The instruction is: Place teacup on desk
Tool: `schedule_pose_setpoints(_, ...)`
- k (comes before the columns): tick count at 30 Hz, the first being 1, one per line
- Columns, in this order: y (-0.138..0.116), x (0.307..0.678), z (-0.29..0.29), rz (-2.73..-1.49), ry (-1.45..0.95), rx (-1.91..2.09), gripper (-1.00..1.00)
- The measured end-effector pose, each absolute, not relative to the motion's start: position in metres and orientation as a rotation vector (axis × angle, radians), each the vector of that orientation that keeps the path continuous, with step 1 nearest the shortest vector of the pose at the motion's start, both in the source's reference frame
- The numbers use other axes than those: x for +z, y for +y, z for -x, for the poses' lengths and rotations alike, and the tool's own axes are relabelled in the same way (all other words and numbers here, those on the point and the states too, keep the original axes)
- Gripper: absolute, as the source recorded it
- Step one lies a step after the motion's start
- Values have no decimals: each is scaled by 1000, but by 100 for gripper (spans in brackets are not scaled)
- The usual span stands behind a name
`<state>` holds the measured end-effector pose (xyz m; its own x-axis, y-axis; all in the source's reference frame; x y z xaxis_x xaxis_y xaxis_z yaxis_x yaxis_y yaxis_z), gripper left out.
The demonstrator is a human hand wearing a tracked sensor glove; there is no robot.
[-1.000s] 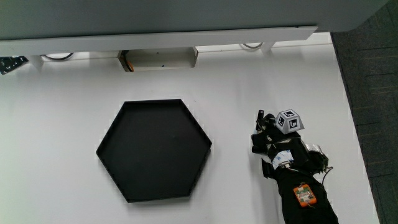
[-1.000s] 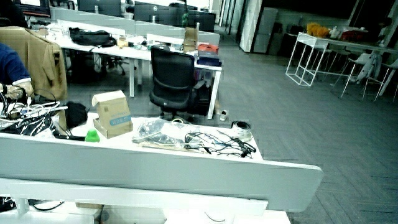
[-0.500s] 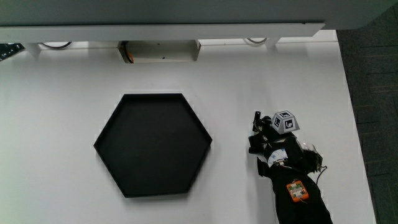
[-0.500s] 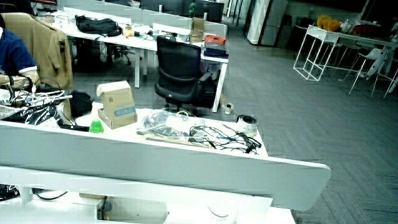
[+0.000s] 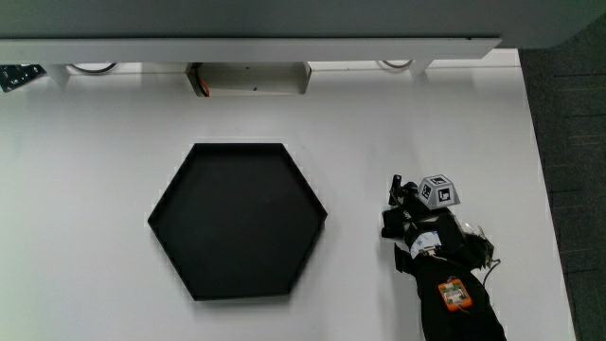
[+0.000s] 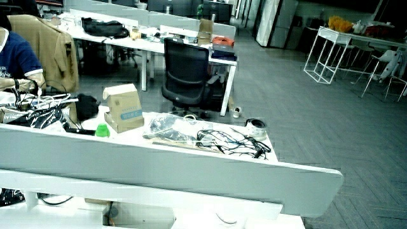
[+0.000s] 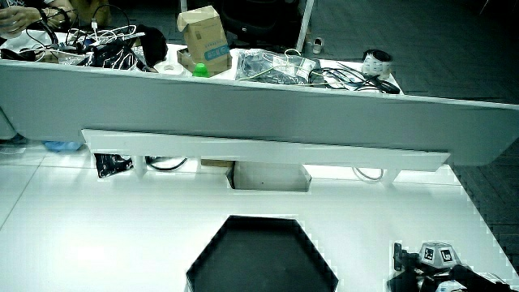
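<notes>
Main view | hand [image 5: 418,210] beside hexagonal tray [image 5: 238,221], finger state indiscernible | no teacup visible | locate cup, grip rim level.

Bright, even overhead light — white table [image 5: 95,189] glares, shadows faint.

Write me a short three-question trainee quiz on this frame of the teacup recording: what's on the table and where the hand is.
1. True or false: a teacup stands in the black hexagonal tray.
2. Where does the hand rest? A) in the tray B) on the white table beside the tray C) on the low partition
3. Fill in: the small patterned cube sits on the back of the ____.

Key: 1 false, the tray looks empty and no teacup is visible in any view; 2 B; 3 hand.
</notes>
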<state>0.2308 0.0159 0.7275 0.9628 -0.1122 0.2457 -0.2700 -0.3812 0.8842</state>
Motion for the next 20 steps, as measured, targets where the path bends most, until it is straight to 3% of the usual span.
schedule_pose_setpoints(5,26,748,-247,-1942,-205,213,-56)
schedule_pose_setpoints(6,27,735,-244,-1918,-216,292,-58)
schedule_pose_setpoints(11,34,740,-254,-1983,-161,292,-72)
schedule_pose_setpoints(19,27,723,-261,-2086,-175,352,-94)
schedule_pose_setpoints(20,26,736,-268,-2014,-164,481,-97)
